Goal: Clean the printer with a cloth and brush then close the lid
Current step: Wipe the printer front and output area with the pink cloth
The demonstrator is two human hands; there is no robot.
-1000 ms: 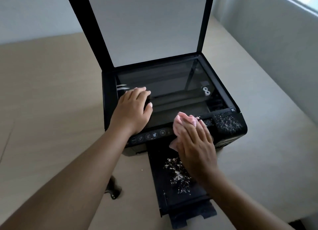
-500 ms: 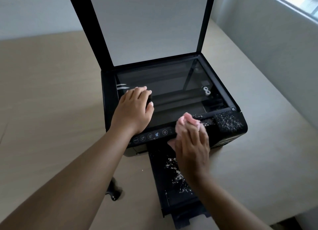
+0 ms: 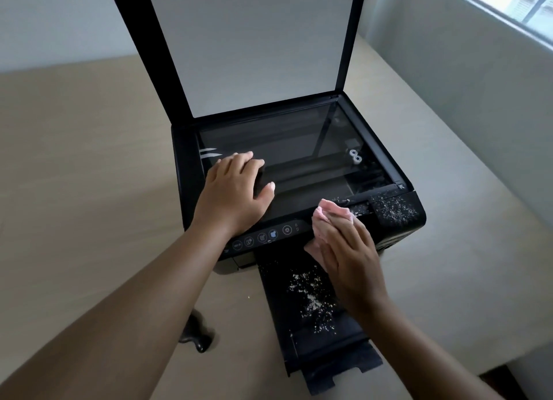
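A black printer [image 3: 187,172] stands on a beige table with its scanner lid [image 3: 254,46] raised upright. My left hand [image 3: 233,190] rests flat on the left part of the scanner glass [image 3: 299,148]. My right hand [image 3: 350,259] presses a pink cloth [image 3: 324,217] with straight fingers against the printer's front edge, right of the control buttons. White crumbs [image 3: 393,209] speckle the front right corner just beyond the cloth. More crumbs [image 3: 311,295] lie on the pulled-out output tray [image 3: 323,357].
A small dark object [image 3: 196,335], partly hidden by my left forearm, lies on the table [image 3: 74,190] left of the tray. A wall with a window [image 3: 514,1] runs along the right, and the table's edge is close to the printer's right side.
My right hand and the cloth have shifted slightly to the right along the front edge. My left hand has stayed in place on the glass.
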